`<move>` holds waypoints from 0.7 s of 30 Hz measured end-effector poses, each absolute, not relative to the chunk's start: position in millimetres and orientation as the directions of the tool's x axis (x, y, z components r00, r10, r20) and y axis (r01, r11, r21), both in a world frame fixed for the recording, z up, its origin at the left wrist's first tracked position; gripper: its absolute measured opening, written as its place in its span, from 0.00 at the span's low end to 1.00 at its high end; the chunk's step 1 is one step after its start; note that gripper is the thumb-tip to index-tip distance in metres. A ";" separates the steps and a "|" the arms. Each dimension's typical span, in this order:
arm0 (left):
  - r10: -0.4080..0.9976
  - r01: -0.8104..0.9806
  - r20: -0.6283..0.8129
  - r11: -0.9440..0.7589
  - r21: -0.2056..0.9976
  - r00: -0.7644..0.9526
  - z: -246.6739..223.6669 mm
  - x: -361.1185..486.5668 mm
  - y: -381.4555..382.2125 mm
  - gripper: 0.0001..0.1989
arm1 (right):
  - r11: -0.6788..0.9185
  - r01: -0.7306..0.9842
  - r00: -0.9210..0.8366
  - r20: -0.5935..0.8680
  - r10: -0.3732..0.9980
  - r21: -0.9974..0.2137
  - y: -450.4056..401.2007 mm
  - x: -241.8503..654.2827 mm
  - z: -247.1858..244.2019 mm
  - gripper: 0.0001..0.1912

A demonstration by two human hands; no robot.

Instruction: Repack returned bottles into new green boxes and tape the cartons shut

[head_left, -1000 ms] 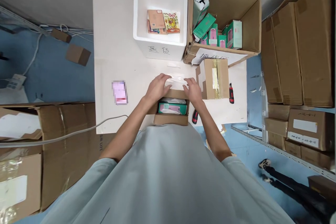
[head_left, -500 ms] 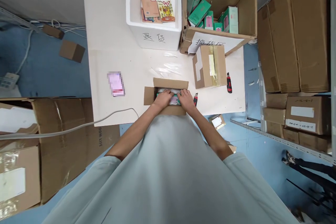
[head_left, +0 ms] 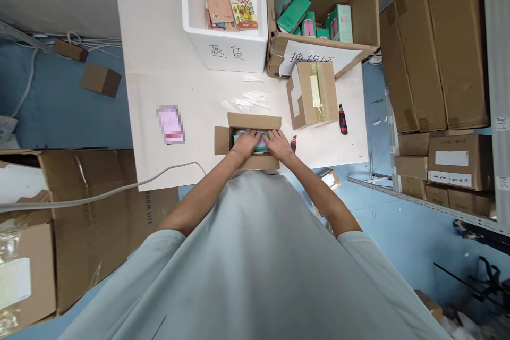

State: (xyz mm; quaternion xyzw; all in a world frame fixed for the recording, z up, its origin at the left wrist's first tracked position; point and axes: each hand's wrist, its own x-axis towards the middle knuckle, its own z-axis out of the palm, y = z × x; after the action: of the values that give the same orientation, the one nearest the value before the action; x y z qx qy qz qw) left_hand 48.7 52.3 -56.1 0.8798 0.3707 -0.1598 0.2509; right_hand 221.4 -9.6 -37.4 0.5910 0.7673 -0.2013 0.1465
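1. Left hand (head_left: 247, 142) and right hand (head_left: 278, 144) have moved since a second ago, from the clear strips (head_left: 255, 99) on the desk (head_left: 199, 90) down into the small open box (head_left: 255, 120).
2. Done, judging by how things lie: the small box is open, its far, near and left-side flaps folded outward, and the clear strips lie loose beyond it.
3. Not yet done: the green pack (head_left: 262, 146) has not come out; it sits inside the small box, partly covered by the fingers.
4. Each hand's grip is bent over the green pack from its own side; whether the fingers are clenched on it or merely resting, I cannot tell.
5. Just beside the right hand lies a cutter (head_left: 294, 144), not held.
6. Farther right, a taped box (head_left: 319, 93) is closed, its tape in place.
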 end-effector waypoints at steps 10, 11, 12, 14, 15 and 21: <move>0.570 0.716 -0.462 -0.652 0.249 0.680 -46.8 50.4 56.3 0.31 | 0.175 0.969 -0.232 -0.399 0.887 -0.174 -18.5 223.9 -33.4 0.19; 0.570 0.713 -0.455 -0.655 0.250 0.684 -42.7 48.7 57.5 0.30 | 0.144 0.967 -0.215 -0.367 0.905 -0.209 -20.7 225.9 -31.0 0.18; 0.572 0.710 -0.447 -0.658 0.251 0.688 -37.6 46.4 58.9 0.29 | 0.108 0.962 -0.189 -0.325 0.927 -0.252 -23.4 228.4 -28.4 0.17; 0.579 0.705 -0.423 -0.662 0.255 0.697 -25.0 40.0 62.0 0.26 | 0.028 0.932 -0.112 -0.214 0.970 -0.361 -30.1 234.4 -22.9 0.16; 0.586 0.705 -0.409 -0.660 0.261 0.700 -17.6 36.1 63.7 0.25 | -0.009 0.906 -0.061 -0.151 0.987 -0.423 -33.7 237.2 -20.2 0.16; 0.658 0.743 -0.350 -0.552 0.378 0.667 29.4 11.8 77.0 0.24 | -0.173 0.610 0.310 0.031 0.950 -0.773 -47.8 236.7 -5.6 0.24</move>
State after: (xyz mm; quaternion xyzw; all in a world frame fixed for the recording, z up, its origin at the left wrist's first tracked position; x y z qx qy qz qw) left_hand 11.8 77.0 29.4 0.8770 0.3993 -0.0843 0.2537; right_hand 236.7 -47.8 -5.6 0.7275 0.5363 -0.2398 -0.3545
